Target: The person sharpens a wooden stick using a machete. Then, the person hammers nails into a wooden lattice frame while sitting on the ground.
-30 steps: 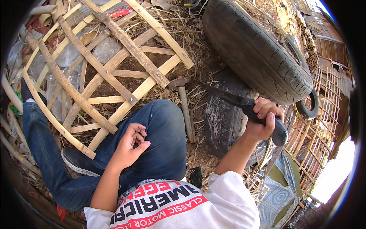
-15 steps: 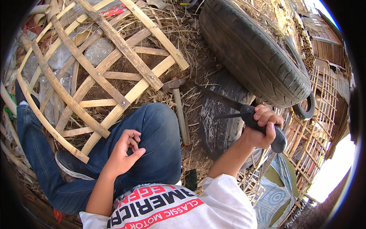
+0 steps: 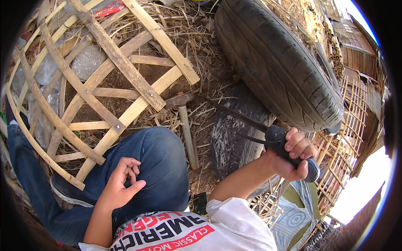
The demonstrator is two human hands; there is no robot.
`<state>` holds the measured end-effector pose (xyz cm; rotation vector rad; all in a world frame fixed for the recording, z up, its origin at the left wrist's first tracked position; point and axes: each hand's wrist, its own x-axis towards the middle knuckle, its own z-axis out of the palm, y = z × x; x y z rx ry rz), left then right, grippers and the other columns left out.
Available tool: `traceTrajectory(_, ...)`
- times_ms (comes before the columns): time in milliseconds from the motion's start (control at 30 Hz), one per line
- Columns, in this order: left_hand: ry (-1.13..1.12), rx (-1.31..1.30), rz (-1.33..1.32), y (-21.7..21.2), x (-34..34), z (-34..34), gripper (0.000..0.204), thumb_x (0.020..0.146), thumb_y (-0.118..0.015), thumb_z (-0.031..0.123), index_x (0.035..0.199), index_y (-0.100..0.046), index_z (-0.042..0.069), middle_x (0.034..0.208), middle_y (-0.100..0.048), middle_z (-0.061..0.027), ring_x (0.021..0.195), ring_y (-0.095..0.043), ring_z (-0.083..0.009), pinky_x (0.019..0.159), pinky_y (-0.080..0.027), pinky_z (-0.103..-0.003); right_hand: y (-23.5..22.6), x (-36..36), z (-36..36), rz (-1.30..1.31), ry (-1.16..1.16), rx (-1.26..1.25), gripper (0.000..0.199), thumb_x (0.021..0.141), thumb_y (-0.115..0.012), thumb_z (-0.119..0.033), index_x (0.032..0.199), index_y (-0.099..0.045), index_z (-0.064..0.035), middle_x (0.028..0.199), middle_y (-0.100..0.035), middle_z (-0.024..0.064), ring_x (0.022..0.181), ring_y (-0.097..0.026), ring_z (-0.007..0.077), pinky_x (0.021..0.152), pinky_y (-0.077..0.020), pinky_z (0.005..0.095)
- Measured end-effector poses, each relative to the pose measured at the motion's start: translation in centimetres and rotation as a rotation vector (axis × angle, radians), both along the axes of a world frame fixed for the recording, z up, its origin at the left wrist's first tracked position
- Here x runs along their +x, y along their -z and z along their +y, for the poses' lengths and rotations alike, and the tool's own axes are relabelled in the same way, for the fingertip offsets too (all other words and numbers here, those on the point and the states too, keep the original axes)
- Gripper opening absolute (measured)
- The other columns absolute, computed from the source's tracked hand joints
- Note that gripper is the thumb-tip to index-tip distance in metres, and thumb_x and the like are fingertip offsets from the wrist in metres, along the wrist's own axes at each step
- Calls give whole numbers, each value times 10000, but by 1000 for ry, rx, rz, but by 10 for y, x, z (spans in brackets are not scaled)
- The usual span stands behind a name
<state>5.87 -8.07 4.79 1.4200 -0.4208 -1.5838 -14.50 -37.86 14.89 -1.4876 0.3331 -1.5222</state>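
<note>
My right hand [image 3: 295, 154] is wrapped round the thick black handle of a long knife [image 3: 239, 116]. Its dark blade points away to the left, above the ground, and a shorter dark strip juts out beneath it; I cannot make out what that strip is. My left hand [image 3: 124, 184] rests by my bent knee, holding nothing, its fingers loosely bent and apart. Beyond that knee lies an open lattice of bamboo strips [image 3: 119, 54], fastened with small nails at the crossings. A hammer [image 3: 187, 136] with a pale handle lies on the ground between the lattice and the knife.
A large black tyre [image 3: 280, 62] leans at the upper right, over a scuffed dark rubber piece [image 3: 234, 138]. Bamboo slat racks [image 3: 341, 154] and a patterned blue cloth [image 3: 295, 219] are on the right. Dry straw and clear plastic [image 3: 86, 62] litter the ground.
The view has shifted, so the lattice, hammer and my knee sit farther left. My right hand still grips the knife, now slightly lower in view; my left hand stays by the knee.
</note>
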Motion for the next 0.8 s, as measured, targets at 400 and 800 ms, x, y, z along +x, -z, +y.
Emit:
traceTrajectory(400, -21, 12, 38, 3, 1, -1, 470, 778, -708, 21, 1187, -476, 30, 960, -473, -42, 712, -477, -73, 696, -409, -223, 0, 3, -9, 28, -102, -7, 185, 755, -568, -274, 726, -452, -133, 563, -477, 5, 518, -484, 165, 631, -423, 363)
traceTrajectory(800, 20, -9, 67, 1, 6, 3, 525, 789, -669, -24, 1247, -420, 42, 1008, -438, -53, 776, -473, -84, 765, -402, -211, -98, 9, 10, 35, -105, -143, 204, 834, -574, -256, 686, -473, -159, 589, -461, -51, 557, -466, 141, 706, -407, 333)
